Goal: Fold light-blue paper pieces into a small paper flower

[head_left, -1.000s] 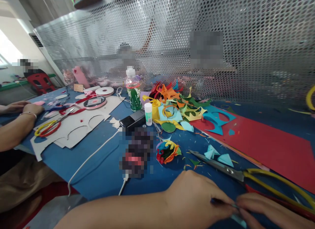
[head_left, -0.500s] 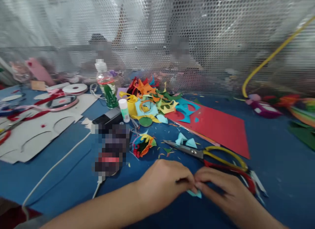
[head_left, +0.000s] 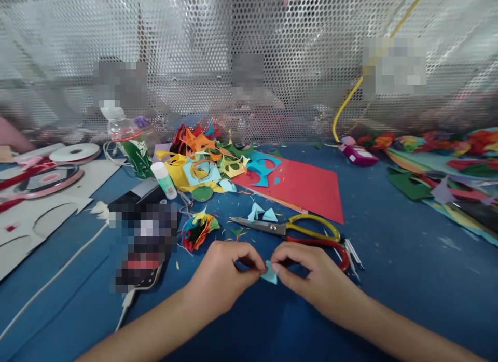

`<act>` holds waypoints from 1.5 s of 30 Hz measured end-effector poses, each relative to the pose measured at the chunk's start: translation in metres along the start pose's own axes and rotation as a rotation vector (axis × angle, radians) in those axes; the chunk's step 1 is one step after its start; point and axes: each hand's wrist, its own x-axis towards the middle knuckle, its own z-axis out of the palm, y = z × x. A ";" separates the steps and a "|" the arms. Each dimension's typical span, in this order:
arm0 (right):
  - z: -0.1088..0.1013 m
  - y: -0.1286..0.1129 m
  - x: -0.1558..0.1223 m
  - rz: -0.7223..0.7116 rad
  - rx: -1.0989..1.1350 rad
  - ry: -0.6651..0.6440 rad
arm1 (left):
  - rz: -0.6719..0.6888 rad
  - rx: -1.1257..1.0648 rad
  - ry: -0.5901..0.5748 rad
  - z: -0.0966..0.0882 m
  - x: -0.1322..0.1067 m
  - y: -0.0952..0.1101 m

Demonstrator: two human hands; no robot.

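My left hand [head_left: 225,274] and my right hand [head_left: 311,274] meet low in the middle of the blue table [head_left: 408,258]. Both pinch one small light-blue paper piece [head_left: 269,273] between thumb and fingertips. Just beyond the hands lie scissors [head_left: 295,231] with yellow and red handles, blades pointing left. Two more light-blue folded pieces [head_left: 262,213] rest by the blades. A small multicoloured paper flower [head_left: 197,229] sits left of the scissors.
A red sheet [head_left: 303,188] and a heap of coloured paper scraps [head_left: 206,162] lie behind. A glue stick [head_left: 164,179], a bottle [head_left: 128,144], ribbon spools [head_left: 73,153], white cardboard [head_left: 39,217] and a white cable [head_left: 50,284] are at left. Coloured sheets [head_left: 447,175] are stacked right. A perforated metal screen [head_left: 249,56] closes the back.
The view has swung right, and my hands now sit higher and more central. They still pinch the light-blue piece. The other person's arms at left have left the view.
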 end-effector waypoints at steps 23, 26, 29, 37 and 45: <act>0.013 0.009 -0.001 -0.204 -0.034 0.112 | -0.069 -0.040 -0.005 0.005 0.002 0.001; 0.015 0.008 -0.001 -0.227 -0.032 0.099 | -0.053 -0.025 -0.021 0.005 0.001 0.000; 0.012 0.006 -0.001 -0.194 -0.009 0.077 | -0.040 -0.039 -0.008 0.005 0.002 -0.001; 0.000 0.003 -0.003 -0.139 0.036 0.041 | 0.112 -0.207 0.129 0.001 0.005 -0.001; 0.004 0.008 -0.001 -0.159 -0.026 0.080 | 0.159 -0.111 0.058 0.003 0.001 -0.001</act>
